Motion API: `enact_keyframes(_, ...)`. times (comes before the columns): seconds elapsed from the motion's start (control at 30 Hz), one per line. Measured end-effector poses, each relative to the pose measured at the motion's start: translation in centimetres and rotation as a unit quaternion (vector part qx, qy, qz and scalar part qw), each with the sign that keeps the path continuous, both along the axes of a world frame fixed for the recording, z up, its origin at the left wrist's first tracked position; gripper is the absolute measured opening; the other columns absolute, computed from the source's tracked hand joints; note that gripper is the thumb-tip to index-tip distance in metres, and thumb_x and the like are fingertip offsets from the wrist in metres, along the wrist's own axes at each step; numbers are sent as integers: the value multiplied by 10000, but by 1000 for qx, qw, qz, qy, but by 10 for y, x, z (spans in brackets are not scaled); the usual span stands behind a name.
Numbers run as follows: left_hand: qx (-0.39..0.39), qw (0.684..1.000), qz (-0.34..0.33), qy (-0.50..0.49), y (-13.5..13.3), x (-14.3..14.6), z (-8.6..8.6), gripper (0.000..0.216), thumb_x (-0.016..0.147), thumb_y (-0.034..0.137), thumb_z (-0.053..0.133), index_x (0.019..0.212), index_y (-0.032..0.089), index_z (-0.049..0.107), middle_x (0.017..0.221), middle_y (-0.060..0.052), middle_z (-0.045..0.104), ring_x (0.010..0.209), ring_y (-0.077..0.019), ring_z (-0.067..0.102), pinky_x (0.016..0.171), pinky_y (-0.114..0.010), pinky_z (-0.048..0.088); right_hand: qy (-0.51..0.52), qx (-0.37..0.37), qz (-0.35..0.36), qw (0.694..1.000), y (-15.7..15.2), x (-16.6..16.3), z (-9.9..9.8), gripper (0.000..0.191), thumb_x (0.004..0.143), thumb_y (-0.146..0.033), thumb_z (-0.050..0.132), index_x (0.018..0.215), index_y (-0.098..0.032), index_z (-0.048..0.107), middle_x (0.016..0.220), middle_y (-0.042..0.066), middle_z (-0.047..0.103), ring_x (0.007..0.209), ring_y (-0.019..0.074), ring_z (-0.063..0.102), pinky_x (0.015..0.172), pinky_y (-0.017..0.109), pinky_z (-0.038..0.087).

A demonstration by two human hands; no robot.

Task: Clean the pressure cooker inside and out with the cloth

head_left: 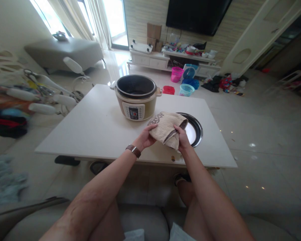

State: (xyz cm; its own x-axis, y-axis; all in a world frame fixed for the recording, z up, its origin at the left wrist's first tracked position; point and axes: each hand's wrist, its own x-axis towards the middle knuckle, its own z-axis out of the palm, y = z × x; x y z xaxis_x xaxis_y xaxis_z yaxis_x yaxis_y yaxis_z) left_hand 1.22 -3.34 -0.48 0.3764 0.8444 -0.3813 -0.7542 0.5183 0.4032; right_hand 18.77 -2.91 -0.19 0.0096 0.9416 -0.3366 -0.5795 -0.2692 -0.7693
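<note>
I hold a folded beige towel (166,128) with a brown pattern in both hands above the white table (95,130). My left hand (146,136), with a brown watch at the wrist, grips its left edge. My right hand (181,136) pinches its lower right part. Under the towel lies a round metal lid (196,129) with a dark rim, partly hidden. Behind the towel stands an open beige electric pressure cooker (136,97) with a dark inner pot and a front control panel.
A drying rack with clothes (27,97) stands to the left of the table. Plastic baskets (186,89) sit on the floor beyond it. A TV unit (165,60) runs along the far wall, and a grey sofa (65,50) stands at the back left.
</note>
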Motion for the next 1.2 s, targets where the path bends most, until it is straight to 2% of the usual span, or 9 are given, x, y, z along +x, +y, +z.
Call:
enact_keyframes(0.23, -17, 999, 48, -12, 1, -8, 8, 484, 878, 95, 617, 1357, 60, 676, 1157, -168, 821, 1114, -288, 791, 1115, -422, 577, -246, 75, -80, 963, 10, 25, -2, 366, 813, -453, 734, 1096, -246, 630, 1046, 17, 732, 998, 227, 712, 887, 394, 616)
enact_keyframes(0.37, -10, 994, 107, -13, 4, -18, 15, 480, 862, 97, 639, 1339, 81, 689, 1166, -156, 821, 1133, -287, 786, 1121, -417, 577, -554, 78, -255, 789, 16, 85, -5, 392, 769, -337, 745, 1111, -230, 584, 1289, 117, 623, 1277, 295, 561, 1110, 476, 476)
enact_keyframes(0.47, -6, 988, 150, -14, 6, -27, 17, 450, 859, 92, 652, 1305, 99, 707, 1137, -139, 829, 1126, -279, 788, 1103, -402, 590, -623, -31, -298, 722, 14, 128, -15, 510, 727, -316, 799, 1163, -240, 545, 1431, 160, 530, 1408, 349, 460, 1176, 521, 422)
enact_keyframes(0.5, -8, 987, 161, -15, 7, -30, 18, 424, 863, 88, 653, 1281, 102, 716, 1108, -131, 834, 1108, -272, 794, 1093, -392, 596, -616, -72, -287, 730, 13, 137, -20, 561, 698, -335, 843, 1163, -243, 544, 1435, 156, 532, 1401, 344, 475, 1187, 508, 425)
enact_keyframes(0.57, -10, 984, 179, -19, 9, -35, 20, 363, 874, 84, 655, 1228, 107, 732, 1030, -109, 842, 1047, -253, 809, 1066, -369, 610, -519, -168, -233, 805, 9, 147, -30, 568, 703, -366, 875, 1157, -265, 547, 1327, 104, 617, 1266, 284, 591, 1108, 459, 520)
enact_keyframes(0.63, -11, 981, 192, -24, 9, -38, 23, 317, 882, 83, 656, 1185, 115, 744, 958, -84, 842, 977, -233, 819, 1035, -347, 622, -386, -239, -151, 878, 6, 149, -39, 444, 759, -363, 855, 1094, -261, 583, 1111, 58, 707, 1033, 232, 690, 943, 420, 612)
enact_keyframes(0.7, -12, 979, 202, -28, 10, -40, 25, 298, 886, 81, 657, 1166, 120, 750, 924, -69, 839, 923, -214, 820, 1003, -323, 631, -306, -272, -100, 907, 5, 144, -46, 286, 804, -312, 815, 993, -227, 619, 888, 39, 724, 812, 202, 707, 780, 387, 642)
enact_keyframes(0.97, -14, 977, 212, -34, 9, -44, 28, 347, 881, 70, 652, 1211, 120, 748, 934, -69, 839, 928, -211, 817, 991, -312, 631, -275, -272, -226, 894, 21, 130, -62, 143, 789, -155, 686, 901, -208, 615, 604, -55, 602, 550, 132, 602, 610, 301, 627)
enact_keyframes(1.2, -12, 975, 222, -21, 6, -58, 28, 357, 882, 80, 662, 1226, 131, 743, 961, -71, 840, 919, -204, 817, 971, -299, 636, -238, -256, -307, 885, 30, 126, -60, 370, 824, -117, 591, 1181, -211, 617, 875, -20, 695, 675, 134, 668, 690, 336, 671)
